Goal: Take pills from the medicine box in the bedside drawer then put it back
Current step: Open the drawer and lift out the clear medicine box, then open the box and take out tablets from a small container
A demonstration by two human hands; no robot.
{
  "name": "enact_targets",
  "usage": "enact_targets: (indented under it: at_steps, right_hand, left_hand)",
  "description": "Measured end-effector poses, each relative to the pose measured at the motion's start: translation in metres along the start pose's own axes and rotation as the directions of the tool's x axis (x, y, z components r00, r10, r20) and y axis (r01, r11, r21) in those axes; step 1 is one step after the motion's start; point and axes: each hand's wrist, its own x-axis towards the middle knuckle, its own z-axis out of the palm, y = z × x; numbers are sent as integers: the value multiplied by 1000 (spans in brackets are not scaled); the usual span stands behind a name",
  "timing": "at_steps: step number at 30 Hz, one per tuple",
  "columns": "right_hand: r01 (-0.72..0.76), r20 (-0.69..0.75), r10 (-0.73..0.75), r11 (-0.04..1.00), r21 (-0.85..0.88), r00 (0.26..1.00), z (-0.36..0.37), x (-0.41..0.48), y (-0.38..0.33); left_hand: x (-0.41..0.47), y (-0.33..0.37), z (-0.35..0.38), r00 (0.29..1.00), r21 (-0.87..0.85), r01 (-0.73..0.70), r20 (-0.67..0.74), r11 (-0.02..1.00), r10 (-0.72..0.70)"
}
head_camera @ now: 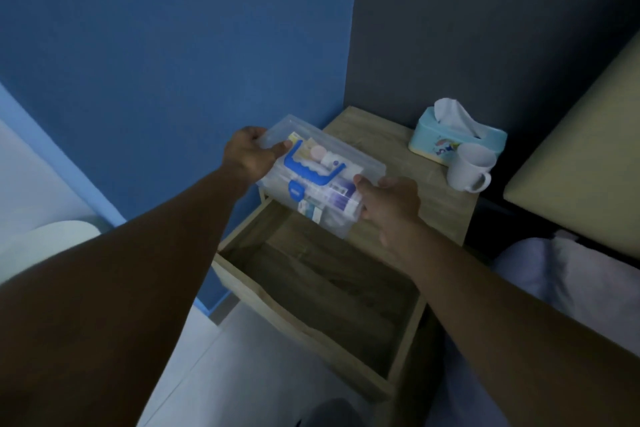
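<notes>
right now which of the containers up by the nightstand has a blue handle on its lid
The clear medicine box, held between the left hand and right hand. The tissue box and white mug have none.

You are in a home bedroom. A small wooden bedside cabinet [446, 204] stands in the corner where a blue wall [173, 45] meets a dark grey one, its drawer [311, 291] pulled open. On its top sit a tissue box [453, 139] with a tissue sticking up and 1 white mug [467, 168]. Just right of it you see a padded beige headboard [581, 149] and pale bedding [571, 274], with light floor tiles [242, 374] below.
</notes>
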Motion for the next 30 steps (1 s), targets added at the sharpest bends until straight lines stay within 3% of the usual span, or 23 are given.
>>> enact_targets:
  at_steps: [10,18,22,25,27,30]
  right_hand:
    - [-1,-74,-6,996,-91,997,26,74,2]
    - [52,-41,-57,994,-97,998,31,95,20]
    - [131,-45,-139,981,-146,989,31,98,27]
    - [157,-18,-162,972,-176,987,26,96,30]
    - [285,22,-292,911,-296,956,22,89,29]
    - [591,177,-594,632,-502,785,17,79,25]
  left_hand:
    - [64,-35,52,998,-52,-1,62,999,5]
    - [83,-52,68,999,-81,1,53,997,3]
    - [85,-57,69,999,-63,-21,37,998,24]
    - [79,-53,72,998,-20,-15,-68,1000,14]
    - [72,-51,75,991,-21,45,-122,999,-47]
    - [56,-54,80,985,42,147,-98,988,-142]
